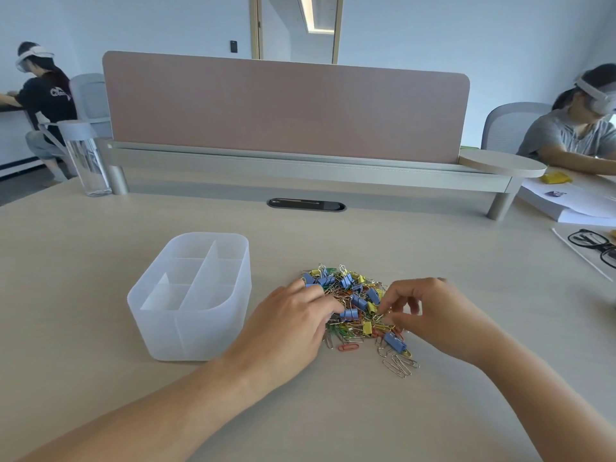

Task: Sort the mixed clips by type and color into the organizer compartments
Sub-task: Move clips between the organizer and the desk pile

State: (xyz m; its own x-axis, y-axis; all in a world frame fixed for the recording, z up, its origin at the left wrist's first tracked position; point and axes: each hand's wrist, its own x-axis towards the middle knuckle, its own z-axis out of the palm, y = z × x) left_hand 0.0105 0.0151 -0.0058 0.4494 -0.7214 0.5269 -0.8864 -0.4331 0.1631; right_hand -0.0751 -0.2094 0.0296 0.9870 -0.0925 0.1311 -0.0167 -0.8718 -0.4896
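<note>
A mixed pile of clips (356,301) lies on the wooden desk: blue and yellow binder clips among silver, red, green and yellow paper clips. My left hand (293,321) rests on the pile's left side with fingers stretched over the clips. My right hand (430,311) hovers at the pile's right side, fingers curled, thumb and forefinger pinching at a clip; the clip itself is too small to make out. A translucent white organizer (160,325) with several empty compartments stands to the left of the pile. A few silver paper clips (400,363) lie loose at the near edge.
A clear water bottle (87,158) stands at the back left beside the grey shelf and pink divider (286,108). Black glasses (596,246) and paper sheets (573,203) lie at the right. Two other people sit at neighbouring desks.
</note>
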